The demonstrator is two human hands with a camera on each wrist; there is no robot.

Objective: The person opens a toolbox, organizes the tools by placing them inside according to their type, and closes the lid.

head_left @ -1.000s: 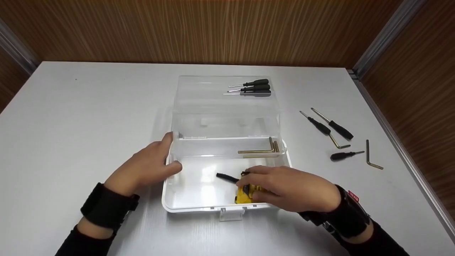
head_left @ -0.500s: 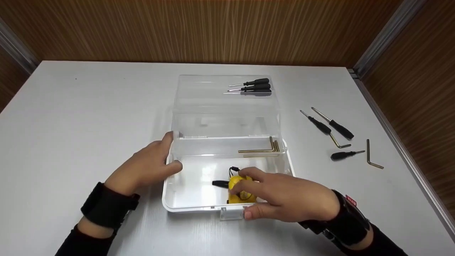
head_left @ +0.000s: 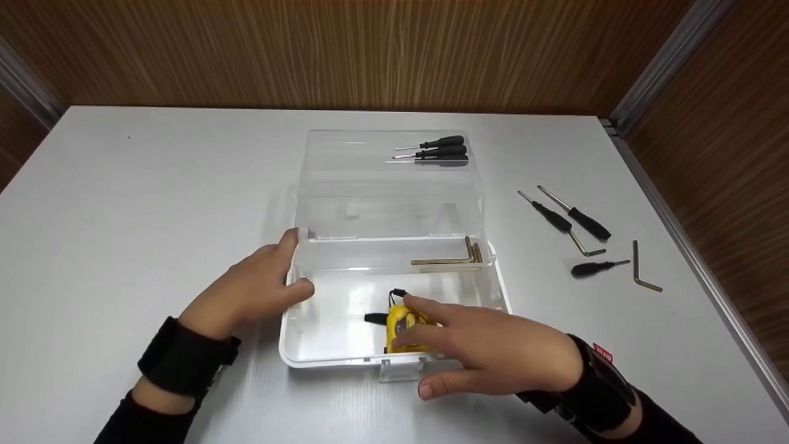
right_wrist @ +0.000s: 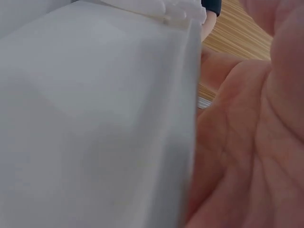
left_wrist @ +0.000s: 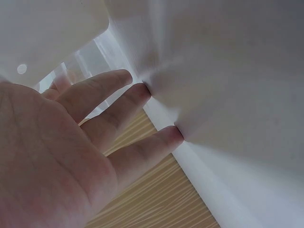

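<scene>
Head view: right hand [head_left: 493, 354], fingers loose, leaves tape [head_left: 404, 327] in box [head_left: 290, 345]; left hand [head_left: 253, 290] flat, steadying box's left wall. Next: reach desk's right edge tools.

The left hand [left_wrist: 61, 156] filled the lower left of the view, palm toward the camera, fingers [left_wrist: 142, 149] straight and spread. Three fingertips pressed flat against the white plastic wall of a box [left_wrist: 228, 71], which occupied the upper right. The thumb was out of view. Beneath the box's lower edge, a wood-grain surface [left_wrist: 156, 199] was visible past the fingers.
</scene>
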